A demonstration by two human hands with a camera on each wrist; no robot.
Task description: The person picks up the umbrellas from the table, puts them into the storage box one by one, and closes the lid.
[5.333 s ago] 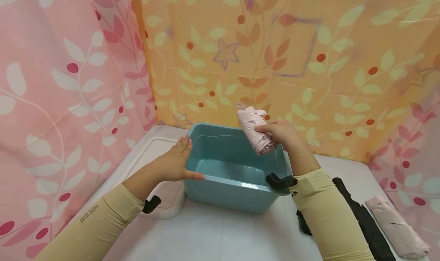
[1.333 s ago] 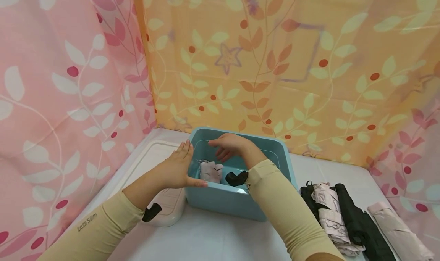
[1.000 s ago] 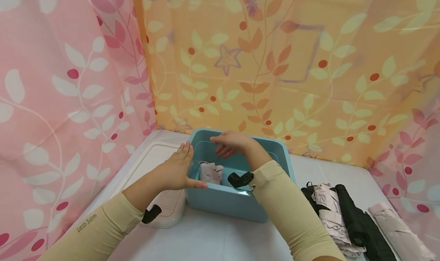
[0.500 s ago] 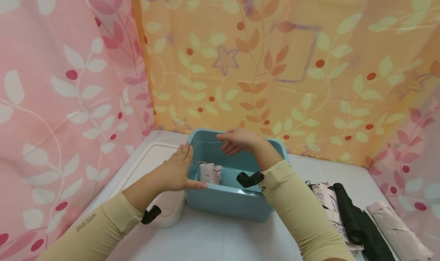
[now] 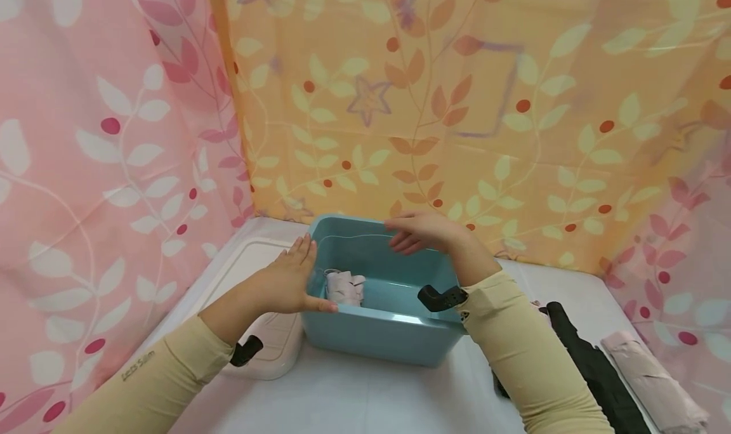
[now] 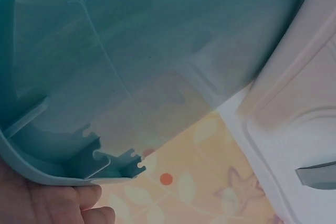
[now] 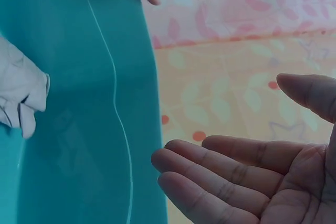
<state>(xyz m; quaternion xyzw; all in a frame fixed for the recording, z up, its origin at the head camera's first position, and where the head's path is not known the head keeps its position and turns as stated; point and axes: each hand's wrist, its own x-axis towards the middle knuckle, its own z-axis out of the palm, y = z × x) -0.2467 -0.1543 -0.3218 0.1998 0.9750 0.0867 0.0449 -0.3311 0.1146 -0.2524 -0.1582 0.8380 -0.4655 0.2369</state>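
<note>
A blue plastic storage bin [image 5: 382,339] stands on the white surface in the head view. My left hand [image 5: 282,282] rests on its left rim, fingers straight and thumb over the front edge. Inside, at the left end, lies a rolled pale pink fabric bundle [image 5: 344,288] with a thin cord loop; the right wrist view shows part of this bundle [image 7: 21,90]. Over the bin's back right rim is my right hand [image 5: 428,231], holding nothing. Its palm [image 7: 299,192] and loosely extended fingers appear in the right wrist view.
A white lid [image 5: 274,342] lies left of the bin, partly under my left arm. To the right are a black rolled fabric bundle [image 5: 599,370] and a pale pink one [image 5: 657,380]; my right sleeve hides others. Patterned curtains [image 5: 365,104] stand behind and at the sides.
Earlier my right hand held the pink bundle above the bin; now that bundle lies inside, released. My right hand has since moved right, toward the back right rim. The left hand stays on the rim.
</note>
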